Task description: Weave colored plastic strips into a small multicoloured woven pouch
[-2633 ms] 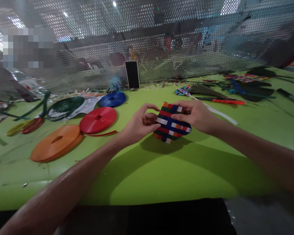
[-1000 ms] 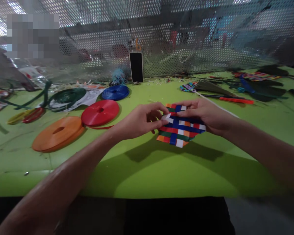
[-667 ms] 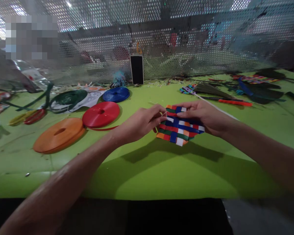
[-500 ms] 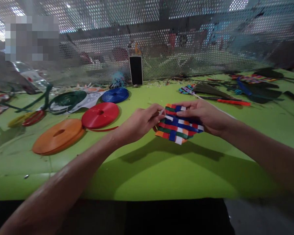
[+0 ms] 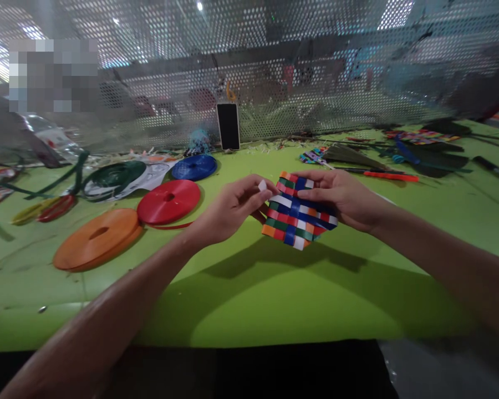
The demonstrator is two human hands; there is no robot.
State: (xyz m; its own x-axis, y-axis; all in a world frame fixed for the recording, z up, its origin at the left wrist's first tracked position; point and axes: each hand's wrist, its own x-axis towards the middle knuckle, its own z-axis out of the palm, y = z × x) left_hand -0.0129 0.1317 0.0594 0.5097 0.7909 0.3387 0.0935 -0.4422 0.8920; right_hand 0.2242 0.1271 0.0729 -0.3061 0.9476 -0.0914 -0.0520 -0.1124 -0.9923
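A small woven piece of orange, red, green, blue and white ribbon is held above the green table. My right hand grips its upper right side, thumb on the front and fingers behind. At its left edge, my left hand pinches a white ribbon strip, which lies across the weave's upper left part; its tip pokes up above the thumb. Some left fingers are hidden behind the weave.
Ribbon rolls in orange, red, blue and green lie to the left, near scissors. A phone leans on the perforated metal screen. An orange-red tool and dark leaf-like pieces lie at right.
More of the white strip now shows across the weave, and its end sticks up above my left thumb. My left fingers have shifted slightly left; the right hand keeps its grip.
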